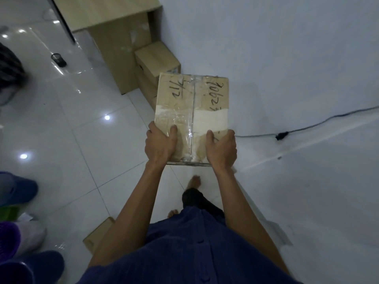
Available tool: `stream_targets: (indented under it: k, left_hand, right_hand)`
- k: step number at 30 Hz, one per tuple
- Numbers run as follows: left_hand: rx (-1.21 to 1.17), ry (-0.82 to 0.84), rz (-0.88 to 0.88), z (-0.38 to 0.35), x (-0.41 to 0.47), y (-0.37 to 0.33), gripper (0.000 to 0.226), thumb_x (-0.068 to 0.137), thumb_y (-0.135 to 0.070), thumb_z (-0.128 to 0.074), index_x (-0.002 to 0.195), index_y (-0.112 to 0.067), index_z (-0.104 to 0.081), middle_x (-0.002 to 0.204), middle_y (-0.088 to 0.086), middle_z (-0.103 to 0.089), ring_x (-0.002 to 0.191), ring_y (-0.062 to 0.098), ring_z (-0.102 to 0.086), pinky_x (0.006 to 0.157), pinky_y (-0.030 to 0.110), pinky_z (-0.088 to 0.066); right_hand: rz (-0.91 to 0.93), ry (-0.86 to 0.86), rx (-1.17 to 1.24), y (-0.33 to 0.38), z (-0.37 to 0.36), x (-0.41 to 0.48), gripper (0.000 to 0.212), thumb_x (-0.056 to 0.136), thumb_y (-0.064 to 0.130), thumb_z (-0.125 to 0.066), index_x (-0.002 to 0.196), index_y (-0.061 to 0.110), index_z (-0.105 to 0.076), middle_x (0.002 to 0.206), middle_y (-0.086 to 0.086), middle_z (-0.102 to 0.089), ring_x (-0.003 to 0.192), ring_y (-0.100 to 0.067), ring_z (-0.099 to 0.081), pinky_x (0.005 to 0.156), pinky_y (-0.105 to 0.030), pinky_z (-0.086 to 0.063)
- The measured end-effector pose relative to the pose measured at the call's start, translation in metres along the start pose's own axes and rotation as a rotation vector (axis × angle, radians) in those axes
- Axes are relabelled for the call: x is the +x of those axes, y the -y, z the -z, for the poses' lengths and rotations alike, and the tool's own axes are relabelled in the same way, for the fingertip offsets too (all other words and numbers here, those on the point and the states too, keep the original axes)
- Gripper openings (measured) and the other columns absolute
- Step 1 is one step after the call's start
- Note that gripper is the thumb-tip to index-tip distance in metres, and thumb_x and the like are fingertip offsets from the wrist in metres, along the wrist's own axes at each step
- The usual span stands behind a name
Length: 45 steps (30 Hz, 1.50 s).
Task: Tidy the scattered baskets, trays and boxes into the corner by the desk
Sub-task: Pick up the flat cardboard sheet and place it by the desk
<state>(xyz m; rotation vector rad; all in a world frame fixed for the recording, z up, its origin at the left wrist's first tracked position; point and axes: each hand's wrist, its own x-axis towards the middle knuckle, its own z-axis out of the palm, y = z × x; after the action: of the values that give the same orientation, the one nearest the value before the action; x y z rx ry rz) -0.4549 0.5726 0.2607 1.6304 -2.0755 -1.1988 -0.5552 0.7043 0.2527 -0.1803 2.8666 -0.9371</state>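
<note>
- The person holds a cardboard box [191, 103] in front of the body with both hands, lifted above the tiled floor [82, 140] and close to the white wall [287, 58]; its top face shows clear tape along the middle seam, black handwriting and a pale patch.
- The left hand [161, 144] grips the near left corner of the box; the thumb lies on the top face, and the other fingers curl around the left edge and go under it, so their tips are hidden.
- The right hand [221, 147] grips the near right corner in the same manner; thumb on top, fingers wrapped over the right edge.
- Beyond the far edge of the held box, two smaller boxes [158, 60] stand stacked in the corner, between the side panel of the wooden desk [114, 17] and the wall; the held box partly covers the lower one.
- A black mesh cup [58, 60] stands on the floor left of the desk, well apart from the boxes.
- A black cable [282, 136] with a dark plug runs across the pale surface at the right; I cannot tell if it lies on wall or floor.
- At the left edge, a blue basket [18, 187] and a purple basket [8, 240] are only partly in view; a flat box [98, 232] lies on the floor near the left arm.
</note>
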Motion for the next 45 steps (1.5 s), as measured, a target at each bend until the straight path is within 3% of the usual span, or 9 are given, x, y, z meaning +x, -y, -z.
stream_targets:
  k: [4, 10, 13, 19, 29, 38, 45]
  left_hand:
    - [-0.016, -0.004, 0.014, -0.002, 0.067, -0.01, 0.075, 0.089, -0.056, -0.057, 0.144, -0.011, -0.034, 0.133, 0.014, -0.053, 0.116, 0.035, -0.055, 0.094, 0.048, -0.048]
    - [-0.004, 0.004, 0.059, 0.008, 0.189, -0.038, 0.083, 0.084, -0.058, -0.057, 0.146, -0.011, -0.029, 0.136, 0.016, -0.051, 0.119, 0.037, -0.054, 0.097, 0.053, -0.048]
    - [0.0, -0.085, 0.108, 0.019, 0.246, -0.052, 0.081, 0.087, -0.055, -0.06, 0.147, -0.01, -0.03, 0.135, 0.018, -0.052, 0.118, 0.039, -0.054, 0.096, 0.052, -0.048]
    - [0.057, -0.18, 0.147, 0.03, 0.332, -0.062, 0.087, 0.081, -0.052, -0.064, 0.148, -0.012, -0.026, 0.134, 0.015, -0.053, 0.115, 0.036, -0.056, 0.093, 0.052, -0.05]
    - [0.088, 0.097, 0.129, 0.017, 0.54, -0.071, 0.084, 0.079, -0.057, -0.06, 0.145, -0.019, -0.025, 0.131, 0.013, -0.053, 0.112, 0.036, -0.057, 0.09, 0.054, -0.052]
    - [0.148, 0.237, 0.054, -0.065, 0.73, -0.035, 0.082, 0.087, -0.051, -0.062, 0.149, -0.015, -0.021, 0.137, 0.016, -0.048, 0.117, 0.04, -0.055, 0.092, 0.05, -0.049]
    - [0.071, 0.31, -0.018, -0.141, 0.819, 0.027, 0.091, 0.086, -0.05, -0.07, 0.152, -0.017, -0.015, 0.145, 0.011, -0.042, 0.125, 0.034, -0.052, 0.098, 0.053, -0.051]
  right_hand:
    - [0.019, 0.001, -0.022, 0.038, -0.047, 0.049, 0.06, 0.089, 0.057, -0.055, 0.123, 0.008, -0.048, 0.116, -0.011, -0.062, 0.096, -0.035, -0.064, 0.073, -0.038, -0.047]
    - [0.02, 0.086, -0.027, 0.124, -0.12, 0.139, 0.065, 0.087, 0.058, -0.054, 0.129, 0.009, -0.047, 0.122, -0.01, -0.062, 0.103, -0.033, -0.063, 0.07, -0.032, -0.04]
    - [0.098, 0.158, 0.02, 0.175, -0.156, 0.177, 0.069, 0.086, 0.058, -0.055, 0.136, 0.011, -0.045, 0.127, -0.009, -0.061, 0.107, -0.031, -0.062, 0.076, -0.034, -0.043]
    - [0.144, 0.197, -0.032, 0.25, -0.208, 0.229, 0.064, 0.088, 0.057, -0.055, 0.131, 0.011, -0.046, 0.121, -0.008, -0.061, 0.099, -0.031, -0.064, 0.069, -0.031, -0.039]
    - [-0.045, 0.119, -0.132, 0.342, -0.322, 0.327, 0.058, 0.089, 0.053, -0.059, 0.126, 0.009, -0.051, 0.118, -0.01, -0.064, 0.097, -0.032, -0.065, 0.066, -0.03, -0.035]
    - [-0.127, 0.119, -0.154, 0.355, -0.48, 0.445, 0.054, 0.088, 0.05, -0.061, 0.119, 0.006, -0.054, 0.109, -0.011, -0.067, 0.092, -0.031, -0.066, 0.063, -0.025, -0.036]
    - [-0.045, 0.075, -0.139, 0.32, -0.588, 0.515, 0.052, 0.089, 0.046, -0.065, 0.119, 0.006, -0.053, 0.11, -0.011, -0.066, 0.093, -0.03, -0.064, 0.051, -0.017, -0.018]
